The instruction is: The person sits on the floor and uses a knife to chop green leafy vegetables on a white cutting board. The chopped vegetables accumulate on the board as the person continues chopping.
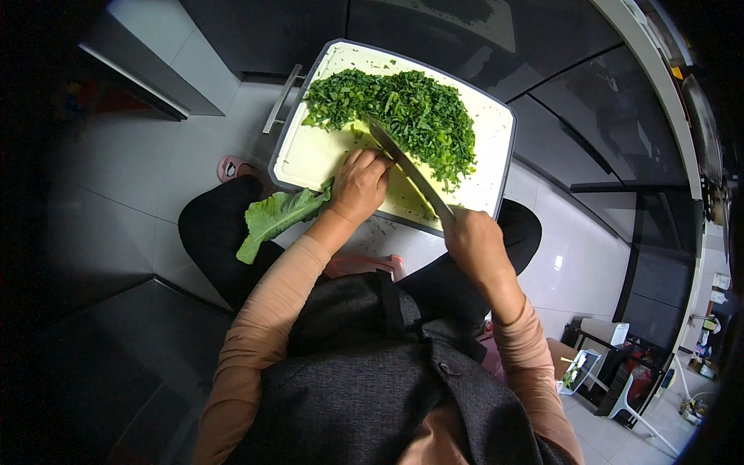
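My right hand (478, 241) grips the handle of a large kitchen knife (414, 173). Its blade slants up and left over a white cutting board (488, 139) with a dark rim, beside the fingertips of my left hand (361, 180). Under that left hand is a green leaf (282, 216), held with curled fingers; the leaf's broad end hangs over the board's near edge, above my left leg. Chopped greens (401, 116) are heaped across the board's far half, beyond the blade. Small green bits are scattered on the bare board. My palm hides part of the leaf.
Dark cabinet fronts (418, 29) stand just beyond the board, with a metal handle (283, 100) at its left. Green scraps dot the tiled floor (378, 233) below. To the lower right, a small bin (581, 372) holds plant scraps beside a black rack (604, 349).
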Tool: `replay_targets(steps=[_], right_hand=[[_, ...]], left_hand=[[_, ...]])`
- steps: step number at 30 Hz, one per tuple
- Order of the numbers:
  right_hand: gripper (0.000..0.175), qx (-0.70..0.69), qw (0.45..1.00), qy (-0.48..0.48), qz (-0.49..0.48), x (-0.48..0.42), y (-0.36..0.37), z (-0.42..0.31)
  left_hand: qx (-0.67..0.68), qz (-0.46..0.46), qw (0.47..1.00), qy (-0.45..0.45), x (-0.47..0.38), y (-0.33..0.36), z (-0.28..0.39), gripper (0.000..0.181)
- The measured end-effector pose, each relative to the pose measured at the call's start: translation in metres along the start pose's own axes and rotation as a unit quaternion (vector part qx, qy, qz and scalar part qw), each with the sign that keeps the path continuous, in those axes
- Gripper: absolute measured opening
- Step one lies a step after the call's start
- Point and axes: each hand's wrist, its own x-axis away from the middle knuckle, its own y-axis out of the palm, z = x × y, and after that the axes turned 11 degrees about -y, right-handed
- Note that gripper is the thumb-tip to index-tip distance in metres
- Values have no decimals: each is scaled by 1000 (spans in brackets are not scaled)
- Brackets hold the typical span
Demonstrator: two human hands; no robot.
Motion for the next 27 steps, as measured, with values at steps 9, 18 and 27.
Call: replay_targets(steps=[9,18,27], right_hand=[[26,-3,1000,-17,14,-46,25,-7],[25,-28,999,-3,24,-9,1,1],[21,-21,999,-18,27,12,-6,5]], left_hand=[[-9,-4,1000,13,2,-3,2,18],[-12,-6,1000,5,2,-1,1,17],[6,28,999,25,2,4,-3,17]])
